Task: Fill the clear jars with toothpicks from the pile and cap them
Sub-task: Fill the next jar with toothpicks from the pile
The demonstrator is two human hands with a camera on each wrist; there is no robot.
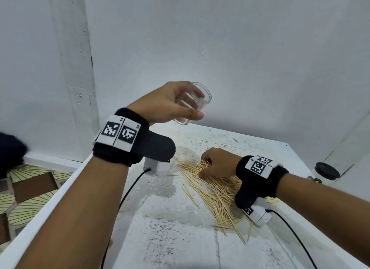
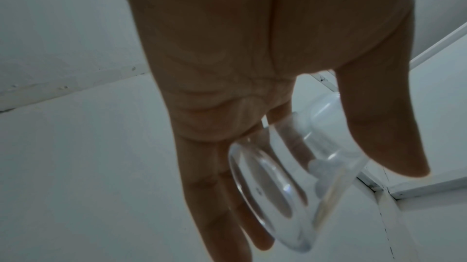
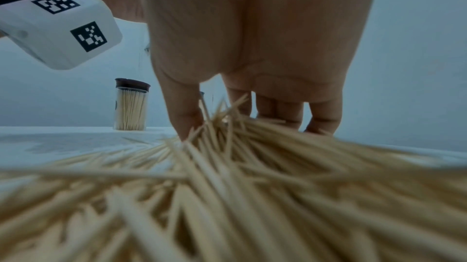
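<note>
My left hand holds an empty clear jar tilted in the air above the table's far part, fingers and thumb curled round it; the jar shows from below in the left wrist view. My right hand is down on the toothpick pile, its fingers curled into the sticks and pinching a bunch. The pile fills the lower half of the right wrist view.
A filled, capped jar stands on the table beyond the pile. A black lid lies near the table's right edge. The white table has a raised left rim; patterned floor lies beyond it at left.
</note>
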